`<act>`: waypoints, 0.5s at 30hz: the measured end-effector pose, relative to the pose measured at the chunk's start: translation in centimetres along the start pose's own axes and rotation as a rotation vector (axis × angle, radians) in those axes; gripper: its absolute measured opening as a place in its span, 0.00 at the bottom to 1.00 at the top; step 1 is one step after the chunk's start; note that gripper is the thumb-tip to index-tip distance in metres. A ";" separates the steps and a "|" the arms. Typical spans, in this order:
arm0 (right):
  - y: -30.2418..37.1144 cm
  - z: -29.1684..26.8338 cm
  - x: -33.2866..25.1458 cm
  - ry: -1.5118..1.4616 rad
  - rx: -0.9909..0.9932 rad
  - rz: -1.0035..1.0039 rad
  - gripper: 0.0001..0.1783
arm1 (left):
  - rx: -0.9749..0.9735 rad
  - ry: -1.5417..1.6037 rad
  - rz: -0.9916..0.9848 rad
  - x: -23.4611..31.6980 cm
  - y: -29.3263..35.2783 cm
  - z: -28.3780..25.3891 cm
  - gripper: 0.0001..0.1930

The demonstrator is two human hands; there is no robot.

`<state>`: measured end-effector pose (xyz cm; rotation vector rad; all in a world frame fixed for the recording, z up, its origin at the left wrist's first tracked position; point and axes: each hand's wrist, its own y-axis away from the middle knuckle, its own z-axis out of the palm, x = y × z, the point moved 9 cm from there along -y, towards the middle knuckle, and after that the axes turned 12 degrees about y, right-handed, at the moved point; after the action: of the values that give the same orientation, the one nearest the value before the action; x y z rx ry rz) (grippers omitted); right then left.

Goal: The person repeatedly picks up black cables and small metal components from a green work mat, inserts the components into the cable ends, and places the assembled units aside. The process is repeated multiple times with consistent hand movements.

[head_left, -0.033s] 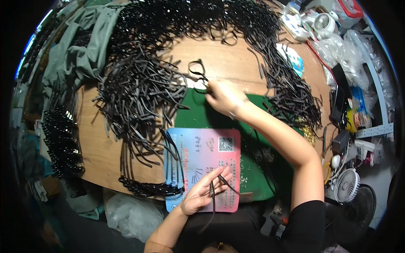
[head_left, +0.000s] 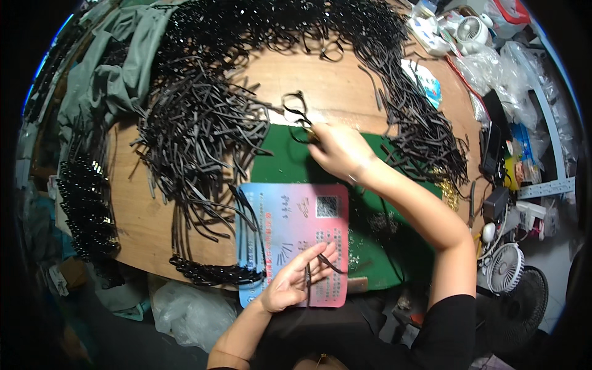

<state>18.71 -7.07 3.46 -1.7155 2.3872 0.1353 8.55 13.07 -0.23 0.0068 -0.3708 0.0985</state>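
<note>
My right hand (head_left: 342, 151) is closed at the far edge of the green mat (head_left: 290, 160), its fingertips pinching a black eyeglass frame (head_left: 295, 102) without lenses that I can make out. Nearer to me, my left hand (head_left: 299, 280) is turned palm up, fingers loosely curled around thin black temple arms (head_left: 309, 283). One of these hangs down past the palm; another sticks out to the right. Beneath the left hand lies a blue and pink printed sheet (head_left: 302, 231). Left of the mat spreads a big heap of black temple arms (head_left: 197, 135).
Black eyeglass frames (head_left: 277, 24) pile along the far side of the wooden table (head_left: 290, 71). More temple arms (head_left: 425, 129) lie at the right. A row of black frames (head_left: 216, 271) overlaps the sheet's left edge. Beyond the right edge stand a white fan (head_left: 505, 268) and plastic bags (head_left: 490, 71).
My right hand and the eyeglass frame have shifted slightly right and nearer. The left hand keeps its hold on the temple arms. The whole view has moved a little.
</note>
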 end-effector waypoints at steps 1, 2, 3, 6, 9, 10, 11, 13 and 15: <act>2.7 -1.1 -0.1 -0.096 -0.013 -0.015 0.11 | 0.123 -0.018 0.022 -0.3 0.3 -0.9 0.31; 5.3 -2.1 -0.1 -0.204 -0.060 0.003 0.09 | 0.336 -0.136 -0.057 -0.5 0.5 -2.0 0.25; 8.1 -2.9 -0.2 -0.310 -0.105 0.028 0.08 | 0.542 -0.258 -0.143 -0.4 1.1 -3.1 0.19; 15.7 -4.9 -1.7 -0.302 -0.020 -0.107 0.07 | 0.629 -0.591 0.035 1.6 1.0 -2.9 0.06; 21.9 -5.6 -5.0 -0.290 -0.043 -0.251 0.06 | 0.698 -0.741 -0.067 3.5 1.0 -2.1 0.10; 23.4 -5.1 -6.2 -0.261 -0.067 -0.302 0.06 | 0.683 -0.874 -0.091 3.8 0.6 -2.5 0.10; 24.8 -4.3 -7.6 -0.233 -0.090 -0.354 0.07 | 0.666 -1.006 -0.115 3.5 0.3 -2.9 0.11; 27.0 -1.9 -9.1 -0.214 -0.107 -0.380 0.09 | 0.682 -1.396 0.093 3.8 0.3 -1.6 0.09; 27.8 -0.1 -8.8 -0.186 -0.113 -0.376 0.08 | 0.552 -1.847 0.291 4.3 -0.5 0.4 0.08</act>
<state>-4.91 10.01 4.23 -2.0663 1.9233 0.3589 12.46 12.98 1.71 0.6264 -2.1814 0.4786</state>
